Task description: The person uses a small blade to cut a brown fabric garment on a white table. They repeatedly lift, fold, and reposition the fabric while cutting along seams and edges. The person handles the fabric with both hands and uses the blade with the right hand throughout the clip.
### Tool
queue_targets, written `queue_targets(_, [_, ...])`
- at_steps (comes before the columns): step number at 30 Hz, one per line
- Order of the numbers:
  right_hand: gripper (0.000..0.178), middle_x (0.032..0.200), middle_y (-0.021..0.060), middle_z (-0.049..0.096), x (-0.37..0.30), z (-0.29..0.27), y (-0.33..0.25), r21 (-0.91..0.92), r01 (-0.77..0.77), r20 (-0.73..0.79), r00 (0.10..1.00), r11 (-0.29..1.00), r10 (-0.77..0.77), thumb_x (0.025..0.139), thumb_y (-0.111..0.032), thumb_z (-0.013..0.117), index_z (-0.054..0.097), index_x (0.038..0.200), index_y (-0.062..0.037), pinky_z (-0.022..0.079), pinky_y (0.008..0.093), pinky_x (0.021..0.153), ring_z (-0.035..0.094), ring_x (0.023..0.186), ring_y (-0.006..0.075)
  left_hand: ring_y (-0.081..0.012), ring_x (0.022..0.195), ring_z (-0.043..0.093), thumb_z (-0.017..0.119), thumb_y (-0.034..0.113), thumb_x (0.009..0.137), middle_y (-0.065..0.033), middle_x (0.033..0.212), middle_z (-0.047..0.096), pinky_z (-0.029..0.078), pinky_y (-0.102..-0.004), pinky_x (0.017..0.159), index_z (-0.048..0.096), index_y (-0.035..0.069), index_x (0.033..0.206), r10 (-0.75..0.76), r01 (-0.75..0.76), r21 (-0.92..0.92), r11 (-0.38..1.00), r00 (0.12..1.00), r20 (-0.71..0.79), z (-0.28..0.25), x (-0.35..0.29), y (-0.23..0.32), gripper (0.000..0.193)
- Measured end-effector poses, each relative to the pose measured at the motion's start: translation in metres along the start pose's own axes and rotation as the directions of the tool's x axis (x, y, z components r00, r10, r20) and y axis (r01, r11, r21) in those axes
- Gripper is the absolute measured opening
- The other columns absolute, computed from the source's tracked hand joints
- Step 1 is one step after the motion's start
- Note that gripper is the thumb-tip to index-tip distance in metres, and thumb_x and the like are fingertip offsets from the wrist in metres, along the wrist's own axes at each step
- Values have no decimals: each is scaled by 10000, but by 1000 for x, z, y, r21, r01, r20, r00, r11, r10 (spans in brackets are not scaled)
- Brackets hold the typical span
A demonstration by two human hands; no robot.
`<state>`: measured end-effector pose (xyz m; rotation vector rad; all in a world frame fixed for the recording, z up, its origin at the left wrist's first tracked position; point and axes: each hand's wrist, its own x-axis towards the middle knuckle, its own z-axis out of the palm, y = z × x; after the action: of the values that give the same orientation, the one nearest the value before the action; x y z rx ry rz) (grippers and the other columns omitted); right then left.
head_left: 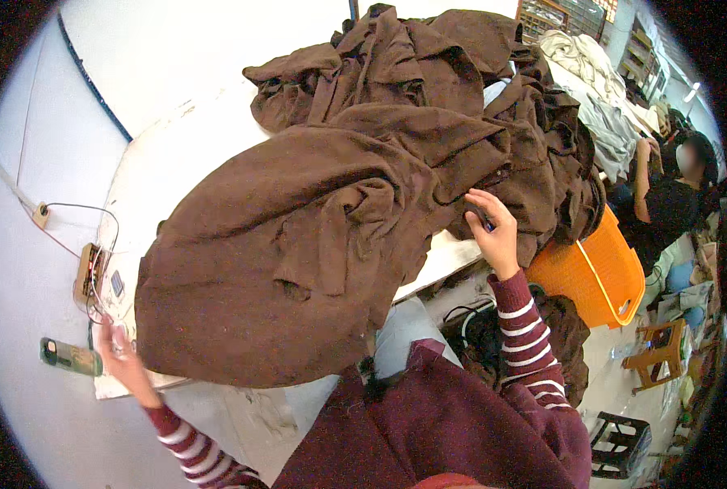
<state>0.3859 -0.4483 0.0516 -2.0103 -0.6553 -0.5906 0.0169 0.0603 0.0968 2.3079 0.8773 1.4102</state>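
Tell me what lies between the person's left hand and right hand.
In the head view, a brown garment covers most of the stretch from the left hand to the right hand, with a strip of white tabletop near the latter.

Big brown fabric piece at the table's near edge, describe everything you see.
The large dark-brown, matte fabric piece looks soft. It lies spread over the white table, overhanging its near edge, with a rumpled, tube-like section on top. Its far side meets a brown cloth heap. The left hand is beside it; contact is unclear.
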Motion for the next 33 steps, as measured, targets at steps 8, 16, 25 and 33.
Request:
queue_targets(8, [273,1105,38,628,79,25,3,-505,223,166,973,834,-160,773,-81,678,672,1044,-112,530,360,751,649,882,297,-310,1070,541,667,-30,644,-84,1097,597,401,-432,951,631,113,1098,445,-369,-255,894,655,611,102,-165,168,477])
queue_targets(16, [182,757,6,646,149,-48,16,-33,89,14,996,995,-89,887,-164,639,675,962,-1,456,226,618,566,671,60,-276,1016,601,466,-134,691,-140,1050,643,433,-347,953,629,-20,1040,67,-38,-98,994,946,317,34,-59,55,401])
queue_targets(25, [482,1131,88,662,46,16,-21,-257,250,563,824,933,-65,646,-24,646,661,1114,-137,508,382,902,617,1046,311,-230,1108,573,478,-83,811,-117,1145,630,415,-342,995,619,-38,1089,-184,260,-171,950,912,366,23,-60,10,315])
queue_targets(33, [187,922,148,699,223,-131,-89,-374,434,-482,663,819,-572,864,-181,628,686,979,-45,518,345,746,683,848,236,-259,1024,602,466,196,947,-160,1114,647,454,-356,928,584,-58,1165,541,-540,31,841,840,-39,-95,140,87,355])
